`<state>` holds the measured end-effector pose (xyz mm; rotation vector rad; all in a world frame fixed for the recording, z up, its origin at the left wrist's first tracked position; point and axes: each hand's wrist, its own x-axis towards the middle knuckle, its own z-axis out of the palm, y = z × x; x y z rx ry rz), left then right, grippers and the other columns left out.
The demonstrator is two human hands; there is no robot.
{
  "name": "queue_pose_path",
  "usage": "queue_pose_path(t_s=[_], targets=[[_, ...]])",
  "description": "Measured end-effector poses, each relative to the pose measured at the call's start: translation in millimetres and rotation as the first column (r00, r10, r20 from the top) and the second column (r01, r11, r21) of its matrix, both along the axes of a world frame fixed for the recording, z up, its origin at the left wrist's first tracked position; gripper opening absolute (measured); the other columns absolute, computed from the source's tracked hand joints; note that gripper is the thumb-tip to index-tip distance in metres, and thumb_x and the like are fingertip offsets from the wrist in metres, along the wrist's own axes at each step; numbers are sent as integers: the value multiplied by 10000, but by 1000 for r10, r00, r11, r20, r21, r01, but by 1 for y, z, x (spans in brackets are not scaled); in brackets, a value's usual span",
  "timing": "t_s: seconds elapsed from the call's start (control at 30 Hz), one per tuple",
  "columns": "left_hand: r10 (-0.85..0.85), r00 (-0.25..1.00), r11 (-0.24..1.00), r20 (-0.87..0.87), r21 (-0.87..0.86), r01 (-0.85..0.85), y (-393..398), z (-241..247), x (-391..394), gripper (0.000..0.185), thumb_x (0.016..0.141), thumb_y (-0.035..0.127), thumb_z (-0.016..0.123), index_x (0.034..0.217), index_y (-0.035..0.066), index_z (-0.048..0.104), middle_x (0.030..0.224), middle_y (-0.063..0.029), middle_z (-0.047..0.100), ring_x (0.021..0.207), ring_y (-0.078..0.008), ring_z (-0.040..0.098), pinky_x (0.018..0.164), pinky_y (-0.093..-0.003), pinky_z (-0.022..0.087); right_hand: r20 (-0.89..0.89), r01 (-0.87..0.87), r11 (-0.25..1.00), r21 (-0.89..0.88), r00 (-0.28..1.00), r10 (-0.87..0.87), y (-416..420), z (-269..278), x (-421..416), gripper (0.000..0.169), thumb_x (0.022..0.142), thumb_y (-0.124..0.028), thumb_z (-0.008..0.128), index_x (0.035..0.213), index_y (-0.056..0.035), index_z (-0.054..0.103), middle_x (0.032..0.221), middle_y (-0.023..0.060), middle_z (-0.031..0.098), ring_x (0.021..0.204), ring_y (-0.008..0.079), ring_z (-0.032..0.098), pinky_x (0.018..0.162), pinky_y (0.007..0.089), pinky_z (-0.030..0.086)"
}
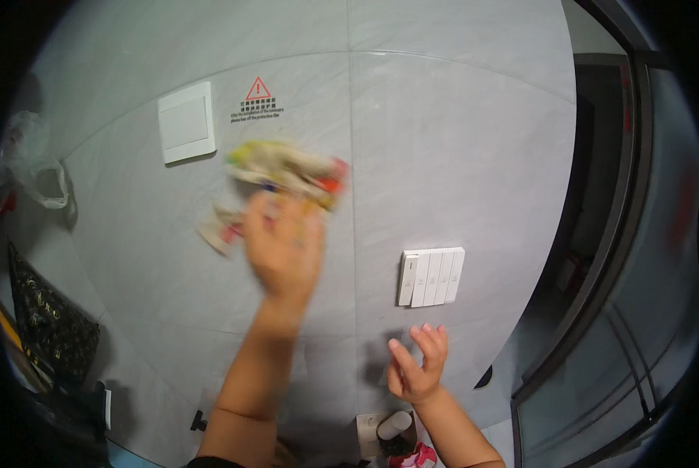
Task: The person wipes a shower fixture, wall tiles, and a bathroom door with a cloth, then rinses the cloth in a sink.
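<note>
My left hand point(285, 248) is blurred, with its fingers against a crumpled, multicoloured cloth point(288, 167) on the grey tiled wall point(472, 164). Part of the cloth hangs out to the left of the hand. Above the cloth, the wall bears a red warning triangle point(258, 89) with printed writing below it. A white wall switch point(184, 124) sits up and to the left of the cloth. My right hand point(421, 368) holds nothing; its fingers are apart and slightly curled, just below a white multi-button switch panel point(432, 277).
Clear plastic bags point(30, 155) hang at the left, above a dark patterned bag or cloth point(54, 319). A dark-framed glass door point(636, 263) stands at the right. Low in the middle are a white cylindrical thing point(394, 425) and a pink-and-white packet point(420, 457).
</note>
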<state>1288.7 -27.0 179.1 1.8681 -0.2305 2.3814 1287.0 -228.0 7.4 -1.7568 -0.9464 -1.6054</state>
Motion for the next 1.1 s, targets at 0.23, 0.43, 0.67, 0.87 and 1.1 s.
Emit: queue_pose_path(t_s=[0.23, 0.43, 0.67, 0.87, 1.1], targets=[[78, 984, 952, -160, 304, -26, 9, -116, -12, 288, 673, 129, 705, 946, 56, 647, 971, -169, 545, 758, -292, 494, 638, -408, 400, -32, -126, 988, -89, 992, 124, -26, -12, -13, 325, 714, -114, 590, 1018, -170, 694, 1165, 121, 545, 1101, 307, 492, 1028, 488, 304], [57, 998, 995, -34, -83, -60, 14, -29, -7, 319, 709, 82, 690, 1007, -4, 613, 1050, -199, 522, 835, -333, 489, 719, -429, 412, -92, -141, 988, -71, 987, 134, -30, -21, -2, 399, 662, -50, 593, 1053, -94, 661, 1196, 174, 517, 1104, 370, 494, 1000, 525, 328], [9, 816, 998, -578, 57, 29, 28, -170, 2, 190, 721, 78, 682, 891, 51, 602, 964, -185, 541, 815, -333, 522, 750, -461, 452, -214, -187, 982, -38, 961, 175, 0, -40, 2, 346, 723, -94, 599, 1058, -131, 677, 1184, 136, 547, 1121, 320, 488, 1023, 484, 305], [59, 869, 954, -492, 284, 96, 70, -302, -14, 163, 716, 111, 713, 837, 79, 609, 929, -117, 570, 791, -291, 535, 658, -387, 467, -140, -240, 969, -52, 963, 231, 3, -46, 4, 344, 714, -69, 603, 1046, -126, 675, 1153, 115, 567, 1095, 298, 511, 1015, 481, 329], [-25, 941, 999, -338, -35, 14, -57, -174, -5, 139, 747, 112, 679, 859, 52, 622, 928, -141, 557, 755, -281, 515, 587, -381, 397, -168, -196, 980, 21, 966, 197, -26, -58, 3, 341, 705, -50, 598, 1030, -123, 675, 1139, 108, 572, 1090, 295, 520, 1010, 474, 338]])
